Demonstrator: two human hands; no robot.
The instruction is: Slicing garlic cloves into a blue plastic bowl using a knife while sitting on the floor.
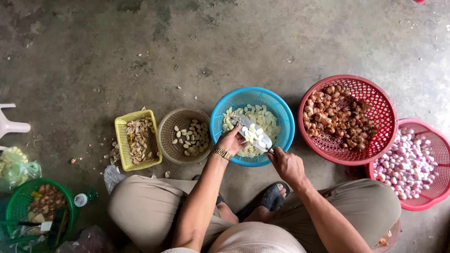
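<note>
Right hand [287, 164] grips knife [253, 132] over blue basket [281, 110] on the floor; left hand [230, 140] pushes garlic slices [254, 134] off the blade. Judged: clearing step; the blade wants tilting.

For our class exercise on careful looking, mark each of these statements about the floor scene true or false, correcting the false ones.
1. The right hand holds a knife over the blue basket. True.
2. The blue basket is empty. False: it holds pale peeled cloves.
3. The left hand wears a gold watch at the wrist. True.
4. The yellow basket is round. False: it is rectangular.
5. Two red baskets sit on the person's right. True.
</note>
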